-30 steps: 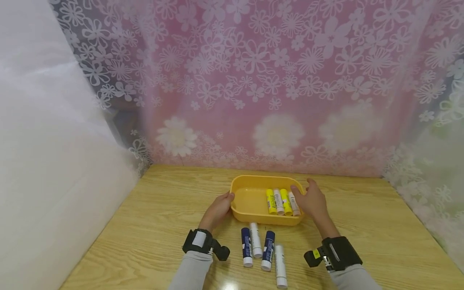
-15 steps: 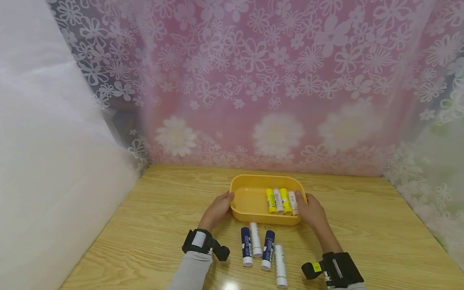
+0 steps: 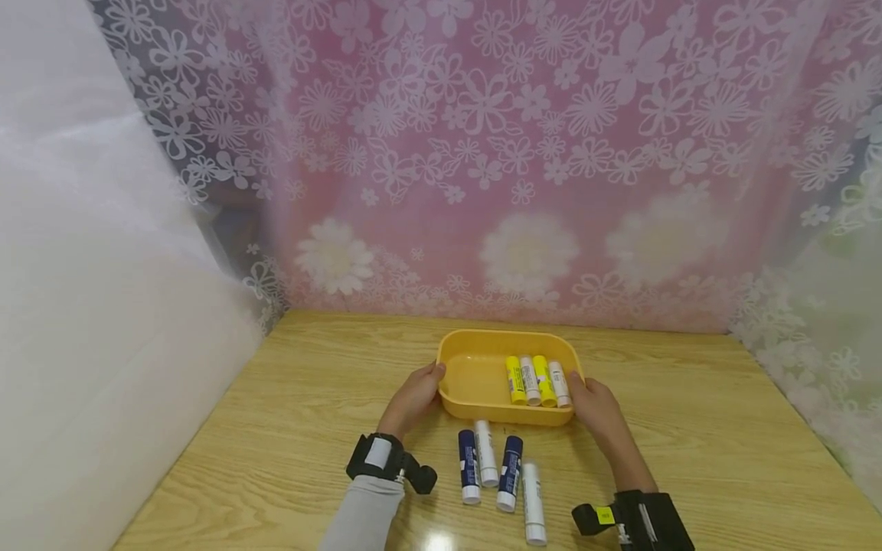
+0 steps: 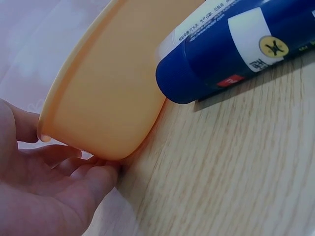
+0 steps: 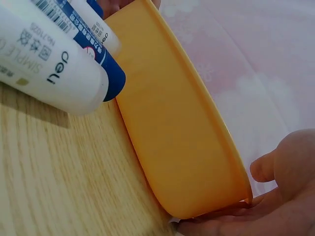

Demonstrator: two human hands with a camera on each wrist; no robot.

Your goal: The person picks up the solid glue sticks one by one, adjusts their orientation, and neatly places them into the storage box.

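The left hand clamps the rectangular yellow plastic-looking tray at its 9 o'clock end, thumb at the rim, fingers beneath. The right hand curls round the 3 o'clock end, fingers beneath; whether its thumb presses the rim cannot be told. The two-sided hold appears complete; no lift is evident. Inside, toward 3 o'clock, lie two yellow cylindrical sticks and two white cylindrical sticks, side by side. Outside, at 6 o'clock on the wood-grain table, lie two navy white-ended cylindrical sticks and two plain white cylinders. By count, half are contained, half not. The left forearm runs toward 7 o'clock, the right toward 5 o'clock.
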